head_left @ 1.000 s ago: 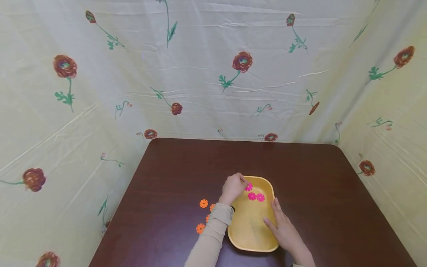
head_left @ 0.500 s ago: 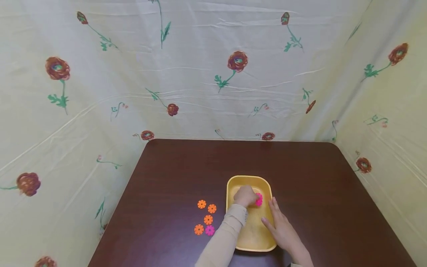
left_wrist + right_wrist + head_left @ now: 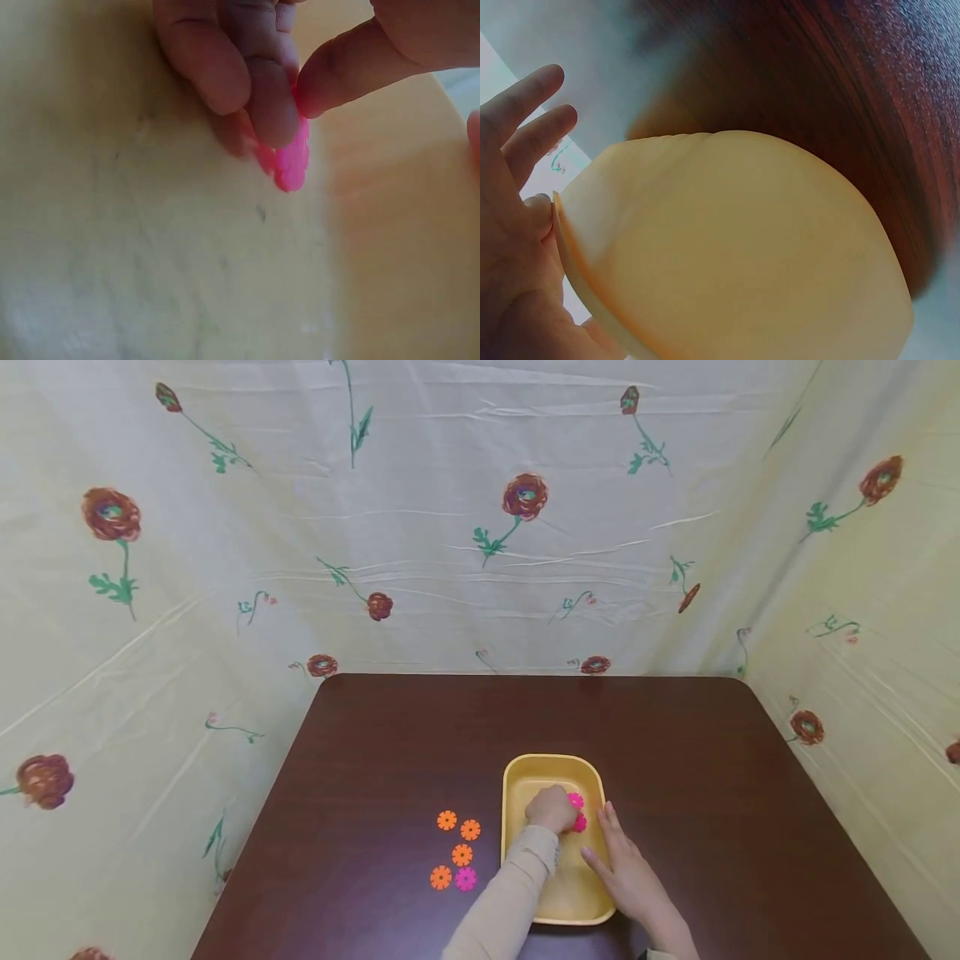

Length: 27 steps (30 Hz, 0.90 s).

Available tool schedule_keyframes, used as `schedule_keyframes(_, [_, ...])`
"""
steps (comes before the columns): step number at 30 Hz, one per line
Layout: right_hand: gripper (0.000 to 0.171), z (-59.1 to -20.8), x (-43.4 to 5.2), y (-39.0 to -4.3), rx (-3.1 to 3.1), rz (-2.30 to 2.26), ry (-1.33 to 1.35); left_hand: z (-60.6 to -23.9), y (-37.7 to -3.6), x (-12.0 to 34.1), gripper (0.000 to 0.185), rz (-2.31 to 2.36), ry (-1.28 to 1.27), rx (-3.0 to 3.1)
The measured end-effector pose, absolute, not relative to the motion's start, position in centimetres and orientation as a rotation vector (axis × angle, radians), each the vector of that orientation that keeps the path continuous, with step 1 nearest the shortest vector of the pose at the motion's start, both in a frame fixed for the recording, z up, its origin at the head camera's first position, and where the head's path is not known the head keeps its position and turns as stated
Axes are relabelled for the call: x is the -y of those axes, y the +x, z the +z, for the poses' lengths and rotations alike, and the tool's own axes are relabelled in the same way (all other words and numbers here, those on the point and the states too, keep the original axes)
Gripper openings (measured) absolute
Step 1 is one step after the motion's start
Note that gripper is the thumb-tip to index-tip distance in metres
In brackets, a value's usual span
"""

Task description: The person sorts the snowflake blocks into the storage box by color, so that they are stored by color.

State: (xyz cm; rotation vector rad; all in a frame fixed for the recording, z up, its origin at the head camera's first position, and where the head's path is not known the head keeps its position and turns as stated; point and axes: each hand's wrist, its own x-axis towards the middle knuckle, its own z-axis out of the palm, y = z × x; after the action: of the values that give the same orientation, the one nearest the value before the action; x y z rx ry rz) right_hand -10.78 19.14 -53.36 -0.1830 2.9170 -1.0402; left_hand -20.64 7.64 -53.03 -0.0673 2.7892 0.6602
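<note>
Two pink discs (image 3: 577, 811) sit inside the tray (image 3: 517, 777), and the left hand (image 3: 552, 808) pinches one of them (image 3: 289, 157) between thumb and fingers just above the tray floor. The right hand (image 3: 626, 877) lies flat with straight fingers against the tray's right rim, steadying it. To lift cleanly, a firm edge pinch and a straight rise look best. Four orange discs (image 3: 453, 842) and a pink one (image 3: 466, 879) lie on the table (image 3: 375, 752) left of the tray.
</note>
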Motion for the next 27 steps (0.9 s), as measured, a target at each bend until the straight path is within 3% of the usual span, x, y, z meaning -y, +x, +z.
schedule_keyframes(14, [0.068, -53.2, -19.0, -10.7, -2.901, -1.008, -0.167, -52.9, -20.5, -7.6, 0.011, 0.573, -0.045, -2.833])
schedule_keyframes(27, [0.068, -53.1, -19.1, -10.7, -2.899, -1.013, -0.174, -47.4, -20.6, -6.7, 0.029, 0.624, 0.154, -2.886])
